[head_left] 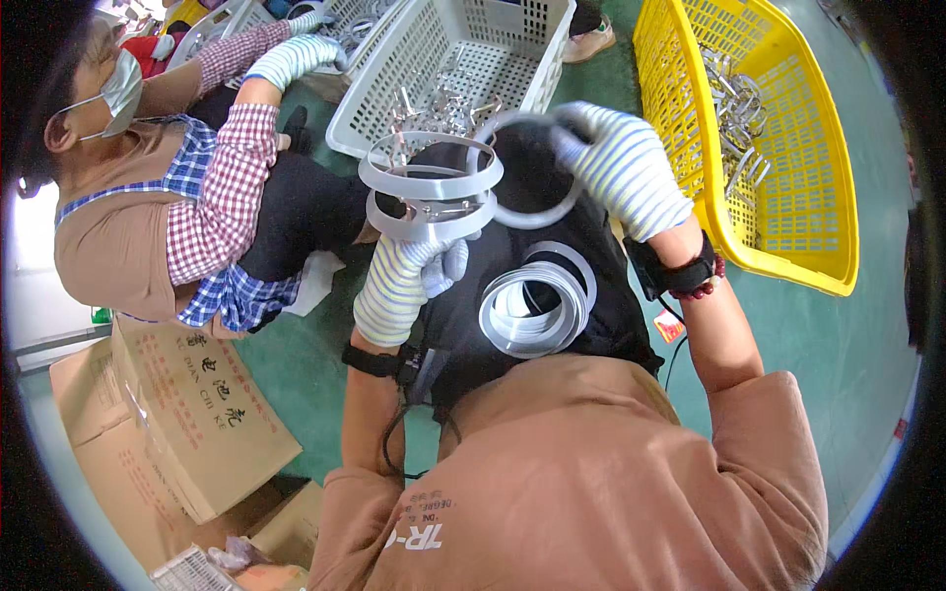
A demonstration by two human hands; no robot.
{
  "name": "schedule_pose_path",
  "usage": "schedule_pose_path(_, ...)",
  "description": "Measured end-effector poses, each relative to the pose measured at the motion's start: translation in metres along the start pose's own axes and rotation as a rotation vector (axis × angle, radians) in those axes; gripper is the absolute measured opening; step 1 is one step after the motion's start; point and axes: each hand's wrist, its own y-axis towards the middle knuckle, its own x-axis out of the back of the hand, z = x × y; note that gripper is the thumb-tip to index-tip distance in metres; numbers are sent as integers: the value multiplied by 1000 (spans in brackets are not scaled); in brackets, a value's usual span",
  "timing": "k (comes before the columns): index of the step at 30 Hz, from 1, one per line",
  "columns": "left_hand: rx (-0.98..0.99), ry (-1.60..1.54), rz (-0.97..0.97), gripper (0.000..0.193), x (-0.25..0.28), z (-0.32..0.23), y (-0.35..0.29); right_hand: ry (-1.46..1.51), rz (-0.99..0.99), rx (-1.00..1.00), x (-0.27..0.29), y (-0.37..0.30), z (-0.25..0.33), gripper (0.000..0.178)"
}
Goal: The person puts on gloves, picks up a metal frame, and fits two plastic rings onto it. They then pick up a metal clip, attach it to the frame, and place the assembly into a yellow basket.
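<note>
My left hand (404, 286), in a striped knit glove, is closed beneath two pale grey plastic rings (432, 232) held one above the other. Shiny metal pieces show inside these rings, but how they are joined I cannot make out. My right hand (631, 172), gloved alike, pinches another pale ring (537, 219) at its upper right; the fingers and ring top are smeared by motion. That ring hangs just right of the left hand's pair. On my lap, over dark cloth, lies a loose stack of similar rings (503, 340).
Ahead stands a grey perforated basket (360, 118) with small metal clips. A yellow basket (838, 227) at the right holds bent metal pieces. A co-worker (148, 197) in striped gloves sits at the left, reaching toward further baskets. Cardboard boxes (197, 424) are at the lower left.
</note>
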Motion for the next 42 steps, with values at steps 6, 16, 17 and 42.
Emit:
schedule_pose_path(6, 0, 634, 98, 32, 26, -2, 6, 430, -30, -172, 36, 19, 11, 35)
schedule_pose_path(16, -9, 677, 39, 33, 55, 22, -50, 714, 192, -131, 62, -32, 60, 37)
schedule_pose_path(17, -6, 678, 36, 33, 58, 25, -56, 684, 189, -68, 60, -33, 55, 38)
schedule_pose_path(42, 73, 17, 392, 46, 17, 38, -47, 428, -5, 285, 28, -84, 27, 49)
